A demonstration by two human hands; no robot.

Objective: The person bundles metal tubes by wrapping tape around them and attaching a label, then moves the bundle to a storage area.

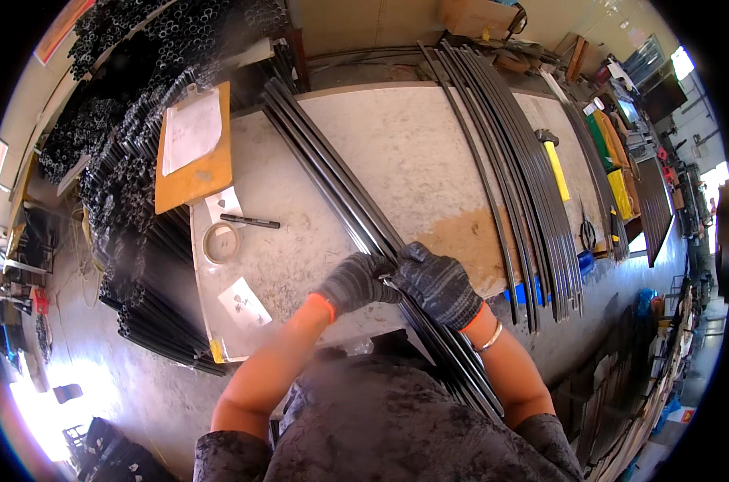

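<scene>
A bundle of long dark metal tubes (332,181) runs slantwise across the table and past its near edge beside my body. Both my hands wear dark grey striped knit gloves with orange cuffs, and they meet over this bundle. My left hand (355,284) is closed at the bundle's left side, its fingertips pinched together. Curled over the tubes from the right is my right hand (438,287), also closed. Something small and shiny shows between the fingers; its kind is too small to tell. The gloves hide part of the tubes.
On the table (364,120) lie a tape roll (221,243), a black marker (250,221), a paper slip (245,303) and a clipboard (194,145). Rightward are more tubes (525,177), a yellow-handled hammer (555,165) and scissors (588,233). Stacked tubes (132,153) fill the left.
</scene>
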